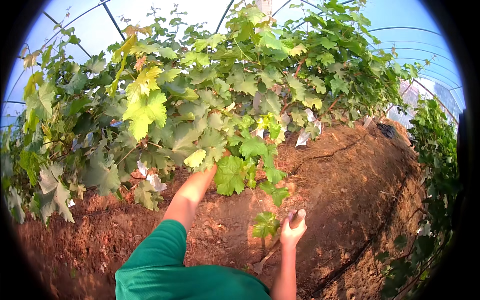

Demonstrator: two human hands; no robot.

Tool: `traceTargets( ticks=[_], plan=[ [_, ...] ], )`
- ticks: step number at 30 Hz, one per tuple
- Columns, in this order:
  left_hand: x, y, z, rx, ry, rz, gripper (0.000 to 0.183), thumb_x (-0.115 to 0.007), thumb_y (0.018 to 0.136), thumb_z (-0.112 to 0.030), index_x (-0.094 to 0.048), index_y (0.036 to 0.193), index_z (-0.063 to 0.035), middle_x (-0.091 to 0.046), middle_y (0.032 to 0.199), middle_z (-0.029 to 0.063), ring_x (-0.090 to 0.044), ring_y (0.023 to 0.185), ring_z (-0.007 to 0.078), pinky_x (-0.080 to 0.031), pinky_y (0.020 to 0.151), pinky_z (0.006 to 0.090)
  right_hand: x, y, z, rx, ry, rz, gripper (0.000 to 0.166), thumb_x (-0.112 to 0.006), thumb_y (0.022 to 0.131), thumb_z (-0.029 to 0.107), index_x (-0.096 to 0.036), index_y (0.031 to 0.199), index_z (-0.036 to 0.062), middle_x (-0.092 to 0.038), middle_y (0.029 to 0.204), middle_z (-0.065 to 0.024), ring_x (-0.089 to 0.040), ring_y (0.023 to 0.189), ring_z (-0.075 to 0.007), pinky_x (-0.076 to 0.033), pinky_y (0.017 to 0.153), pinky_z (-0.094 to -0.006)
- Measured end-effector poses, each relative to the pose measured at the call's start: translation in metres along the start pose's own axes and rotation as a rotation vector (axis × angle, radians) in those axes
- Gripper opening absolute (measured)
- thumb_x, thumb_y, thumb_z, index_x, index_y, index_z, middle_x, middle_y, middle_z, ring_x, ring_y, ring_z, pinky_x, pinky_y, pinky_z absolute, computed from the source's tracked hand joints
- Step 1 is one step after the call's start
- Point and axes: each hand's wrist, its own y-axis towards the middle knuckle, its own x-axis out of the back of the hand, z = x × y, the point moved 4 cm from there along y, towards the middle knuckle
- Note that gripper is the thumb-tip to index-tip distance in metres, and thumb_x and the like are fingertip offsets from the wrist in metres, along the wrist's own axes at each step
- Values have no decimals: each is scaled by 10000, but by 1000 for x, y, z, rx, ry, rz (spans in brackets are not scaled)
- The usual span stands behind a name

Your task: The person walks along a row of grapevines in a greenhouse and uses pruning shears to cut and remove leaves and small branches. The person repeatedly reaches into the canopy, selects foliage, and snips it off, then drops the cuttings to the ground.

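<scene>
My left forearm (193, 189) reaches up into the grapevine leaves (210, 138). Foliage covers almost all of my left hand, so its grip is hidden. Lower right, my right hand (292, 234) is closed around the wooden handle (299, 217) of a tool. The handle's rounded end sticks out above the fist, and its shaft (270, 255) slants down to the left towards the soil. What kind of tool it is cannot be made out. A low vine shoot with a green leaf (265, 224) hangs just left of this hand.
White bags (303, 138) hang low among the vines, with more white bags (155, 182) at left. A dark drip hose (360, 251) crosses the reddish soil (337, 187). Another vine row (435, 150) stands at right. Metal hoops (408, 28) carry the greenhouse film overhead.
</scene>
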Motion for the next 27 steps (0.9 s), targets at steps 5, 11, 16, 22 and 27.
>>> traceTargets(
  ticks=[5, 11, 16, 22, 27],
  plan=[
    [7, 3, 24, -50, -86, 67, 190, -576, 868, -58, -625, 1049, -29, -683, 870, 107, -646, 749, 216, -500, 691, 363, -8, -4, -2, 35, -32, 23, 92, -619, 790, 12, -585, 874, 7, -598, 698, -79, -571, 645, -107, -502, 662, -294],
    [75, -6, 73, -243, -261, 168, 163, -594, 863, -49, -635, 1020, -32, -686, 842, 93, -647, 707, 193, -504, 652, 359, -52, -17, 43, 215, -68, 64, 248, -636, 776, 1, -638, 1023, 11, -661, 838, -126, -667, 784, -226, -516, 774, -337],
    [-14, -52, 0, -157, -273, 152, 254, -634, 840, -41, -665, 1092, -60, -680, 839, 27, -628, 685, 156, -520, 655, 343, -55, -8, 17, 10, -137, 179, 292, -673, 830, 65, -652, 1118, 25, -693, 908, -122, -672, 844, -199, -517, 803, -341],
    [3, -85, -46, -201, -296, 164, 293, -600, 868, -74, -619, 1160, -67, -665, 857, 43, -623, 657, 157, -525, 624, 342, -88, -12, 29, -28, -74, 335, 291, -696, 851, 160, -668, 1118, 49, -712, 923, -106, -674, 849, -159, -522, 794, -323],
    [4, -95, -61, -214, -303, 178, 328, -572, 890, -101, -581, 1217, -72, -653, 872, 57, -619, 634, 158, -529, 599, 340, -100, -14, 12, -184, -174, 532, 318, -685, 859, 205, -674, 1144, 64, -718, 950, -117, -683, 891, -175, -517, 825, -337]
  ],
)
